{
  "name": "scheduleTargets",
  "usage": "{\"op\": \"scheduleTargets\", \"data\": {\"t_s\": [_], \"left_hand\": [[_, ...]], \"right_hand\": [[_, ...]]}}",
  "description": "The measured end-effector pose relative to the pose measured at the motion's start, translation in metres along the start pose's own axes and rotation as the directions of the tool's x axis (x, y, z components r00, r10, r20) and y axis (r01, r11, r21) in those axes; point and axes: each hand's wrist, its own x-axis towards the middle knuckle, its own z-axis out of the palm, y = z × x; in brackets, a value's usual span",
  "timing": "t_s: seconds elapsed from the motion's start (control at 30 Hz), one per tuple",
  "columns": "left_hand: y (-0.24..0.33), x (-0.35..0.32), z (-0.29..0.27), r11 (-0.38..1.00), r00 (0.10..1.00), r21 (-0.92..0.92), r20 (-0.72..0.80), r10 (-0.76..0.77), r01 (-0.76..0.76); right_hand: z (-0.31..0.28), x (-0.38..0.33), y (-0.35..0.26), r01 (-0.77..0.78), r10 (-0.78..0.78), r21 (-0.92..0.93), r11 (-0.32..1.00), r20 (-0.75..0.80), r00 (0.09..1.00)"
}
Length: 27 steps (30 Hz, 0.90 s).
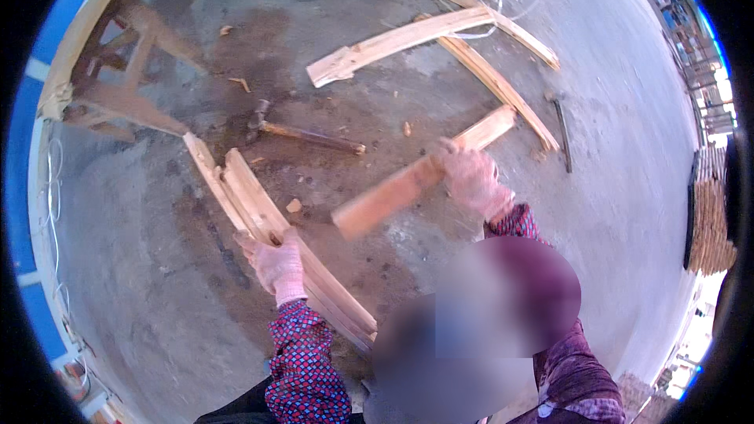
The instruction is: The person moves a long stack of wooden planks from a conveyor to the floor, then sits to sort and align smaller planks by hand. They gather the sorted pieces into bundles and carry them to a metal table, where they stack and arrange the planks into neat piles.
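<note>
Left hand (pixel 276 265), gloved, clamped around the curved wooden slats (pixel 271 228), gripping about mid-length. Slats stacked on edge, at least 2, maybe 3, can't split them cleanly. Long axis runs diagonal: upper-left end near the wooden frame (pixel 118 86), lower-right end close to the person's body. Lower ends sit on the concrete floor (pixel 157 306).

Right hand (pixel 471 177), gloved, closed on a short wooden block (pixel 393 196), 1 piece. Block is motion-blurred, long axis diagonal, free end pointing lower-left toward the slats, held end upper-right. It's above the floor, apart from the slats, not touching them.

Hands well apart, each on its own piece.

Outward on the floor: 1 hammer (pixel 302 133) lying just beyond the slats, head to the left, handle pointing right. 1 short plank (pixel 487 127) right behind the right hand. About 3 long curved planks (pixel 440 39) further out, crossing each other. 1 thin dark metal tool (pixel 562 133) to the right, lying roughly upright in frame. A few wood chips (pixel 294 206) scattered between slats and block
</note>
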Motion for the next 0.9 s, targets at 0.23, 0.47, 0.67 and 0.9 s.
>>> {"op": "scheduleTargets", "data": {"t_s": [0.23,0.47,0.67,0.9], "left_hand": [[0.004,-0.002,-0.005,0.996,0.998,-0.081,-0.051,0.023,-0.027],[0.009,-0.007,-0.009,0.997,1.000,-0.073,0.019,0.005,-0.004],[0.013,-0.005,-0.001,0.998,0.998,-0.064,0.056,0.003,0.001],[0.010,-0.004,-0.015,0.993,0.992,-0.074,0.093,-0.080,0.087]], "right_hand": [[0.074,-0.087,-0.004,-0.253,0.439,0.477,0.842,-0.330,0.836],[0.047,-0.029,-0.052,-0.719,0.807,0.508,0.475,0.075,0.586],[0.082,-0.045,-0.044,-0.132,0.684,0.982,0.132,0.006,0.730],[0.062,-0.062,-0.100,-0.112,-0.065,0.883,-0.455,0.093,0.994]]}}
